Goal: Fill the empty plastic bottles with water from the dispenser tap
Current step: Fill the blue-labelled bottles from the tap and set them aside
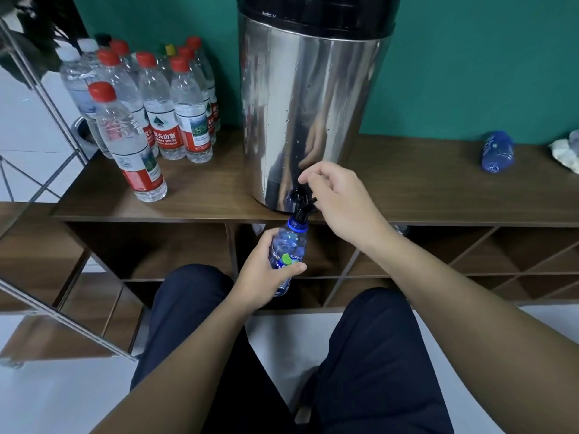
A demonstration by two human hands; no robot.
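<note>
Blue plastic bottle uncapped, tilted, mouth under black tap of steel dispenser.

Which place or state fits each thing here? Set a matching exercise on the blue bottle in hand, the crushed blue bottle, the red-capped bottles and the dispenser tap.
Things:
1. blue bottle
2. crushed blue bottle
3. red-capped bottles
4. dispenser tap

Places or states:
A. standing grouped at the shelf's left end
B. lying on the shelf top, far right
C. gripped by the right hand
D. held under the spout by the left hand

Pairs: 1-D, 2-B, 3-A, 4-C
</note>
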